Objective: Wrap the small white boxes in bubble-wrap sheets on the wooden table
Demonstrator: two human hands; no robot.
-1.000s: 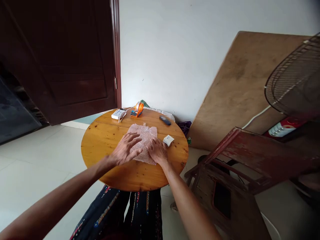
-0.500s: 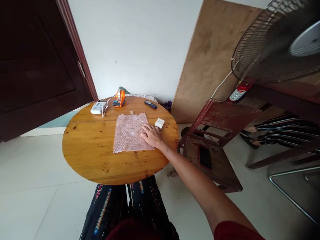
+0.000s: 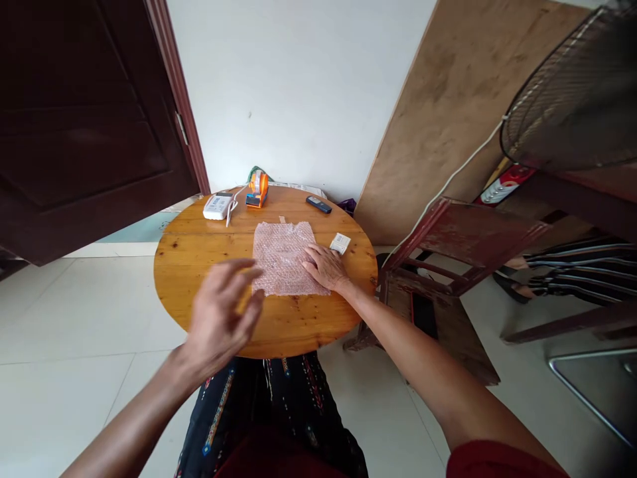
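Note:
A pinkish sheet of bubble wrap (image 3: 281,255) lies flat on the round wooden table (image 3: 199,249). My right hand (image 3: 326,267) rests on its right edge, fingers spread and holding nothing. Above the table's near left part, my left hand (image 3: 223,315) is raised, slightly blurred, its fingers apart with nothing between them. Just beyond my right hand is a small white packet (image 3: 340,243). An orange tape dispenser (image 3: 257,189) stands at the back of the table.
A white box with a cable (image 3: 217,206) and a dark remote-like object (image 3: 318,204) are on the table's far side. To the right stand a red-brown chair (image 3: 492,236) and a fan (image 3: 572,99). A person's striped trouser legs (image 3: 582,269) show at far right.
My left hand has come into view from below, over the table's near left side. My right hand stays on the bubble wrap. The whole view has shifted, placing the table further right.

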